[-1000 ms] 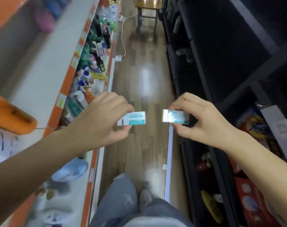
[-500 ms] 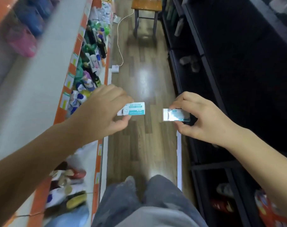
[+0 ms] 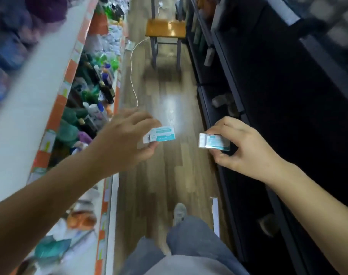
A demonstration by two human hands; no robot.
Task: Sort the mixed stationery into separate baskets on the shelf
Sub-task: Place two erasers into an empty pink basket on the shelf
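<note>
Open aisle floor [image 3: 165,181]; left hand [image 3: 121,143] pinches left eraser [image 3: 163,134], right hand [image 3: 242,147] right eraser [image 3: 211,142]

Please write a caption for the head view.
Left hand pinches the left eraser, right hand the right eraser, over the aisle floor.

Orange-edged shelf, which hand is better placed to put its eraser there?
Left, probably: the left hand pinches an eraser beside that shelf; the right hand holds the other eraser by the dark rack.

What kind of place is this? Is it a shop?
Most likely a shop aisle. A long shelf with orange label strips runs down one side, packed with bottles. Dark shelving lines the other side, and a narrow wooden floor runs between them.
</note>
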